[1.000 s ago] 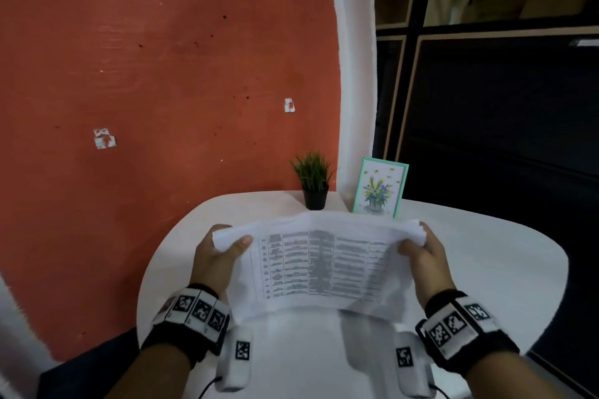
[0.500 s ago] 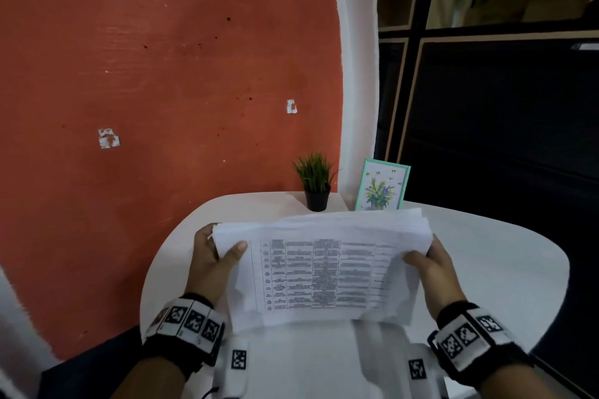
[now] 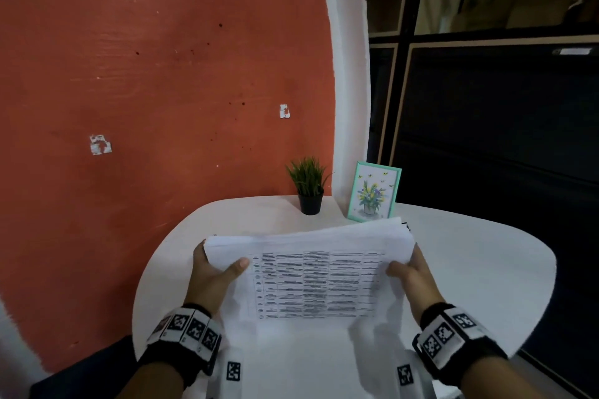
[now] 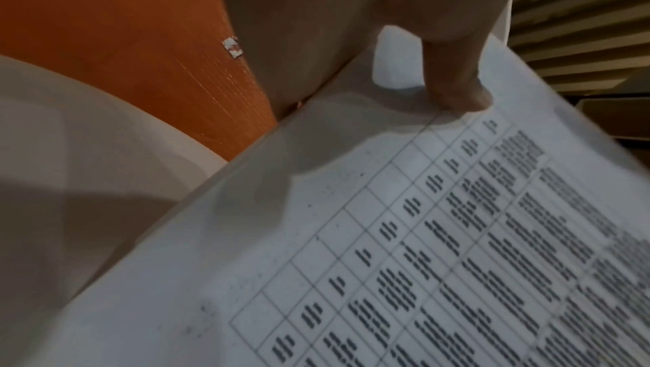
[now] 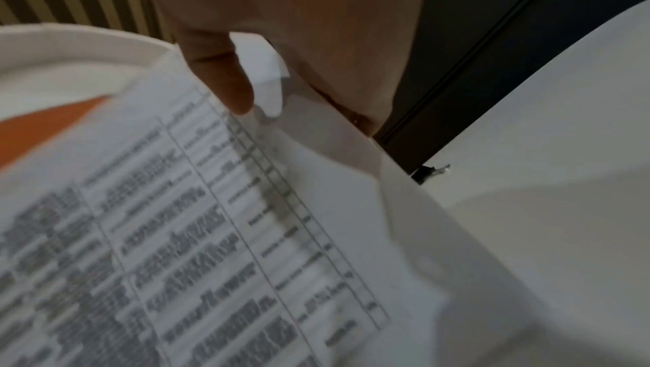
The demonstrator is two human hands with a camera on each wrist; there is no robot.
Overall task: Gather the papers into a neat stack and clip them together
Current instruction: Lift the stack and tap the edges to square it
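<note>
A stack of white papers [image 3: 311, 282] with a printed table on its top sheet is held tilted over the white table [image 3: 479, 272], its near edge low by the table. My left hand [image 3: 220, 257] grips the left side, thumb [image 4: 457, 89] on the front and fingers behind. On the right side my right hand [image 3: 405, 264] grips it the same way, thumb [image 5: 228, 86] pressing the top sheet. The sheets [image 5: 176, 234] fan slightly at the right edge. A small black binder clip [image 5: 431, 171] lies on the table just beyond the papers' right corner.
At the back of the table, against the orange wall, stand a small potted plant [image 3: 309, 191] and a green-framed flower picture [image 3: 374, 191]. Dark cabinets fill the right side. The table's rounded edge [image 3: 547, 272] curves off to the right.
The top of the sheets, curled over a second ago, has straightened, and its right corner stands higher. Both hands keep their grip on the sides.
</note>
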